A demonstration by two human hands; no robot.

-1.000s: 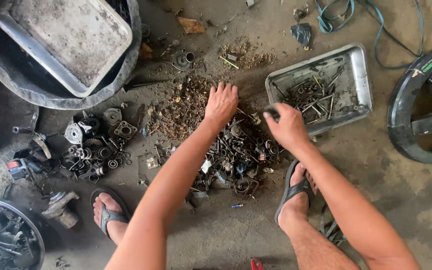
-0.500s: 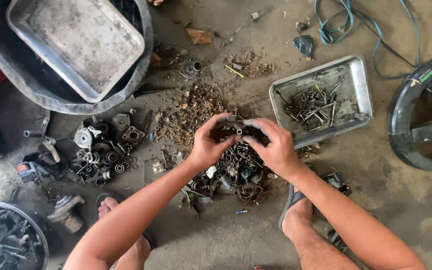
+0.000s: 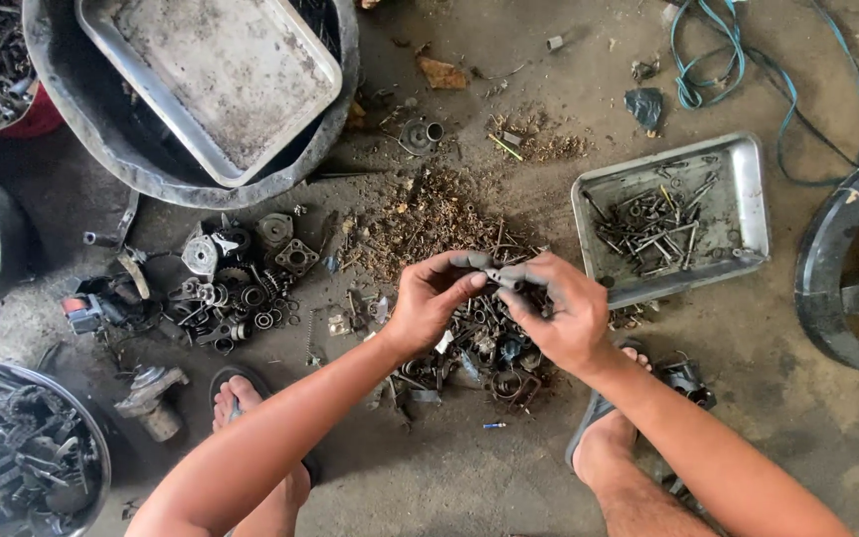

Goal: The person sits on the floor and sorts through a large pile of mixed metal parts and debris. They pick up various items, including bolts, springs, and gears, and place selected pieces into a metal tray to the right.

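Observation:
My left hand (image 3: 431, 300) and my right hand (image 3: 561, 310) meet above a heap of dark, greasy small metal parts (image 3: 479, 343) on the concrete floor. Both hands pinch one small grey metal part (image 3: 497, 273) between their grimy fingertips. A steel tray (image 3: 748, 204) with bolts and screws (image 3: 653, 224) lies to the right of my right hand. Rusty brown debris (image 3: 420, 224) spreads just beyond my hands. My feet in sandals rest on the floor below the heap.
A group of gears and bearings (image 3: 236, 283) lies to the left. A black tub (image 3: 72, 129) at top left holds a dirty steel tray (image 3: 221, 70). A round bin of metal parts (image 3: 12, 457) is at bottom left, a black wheel (image 3: 852, 264) at right, a teal cable (image 3: 738, 50) at top right.
A second ago my left hand lay flat on the heap and my right hand was near the tray. Both hands have since come together on a small part, and my view shifted.

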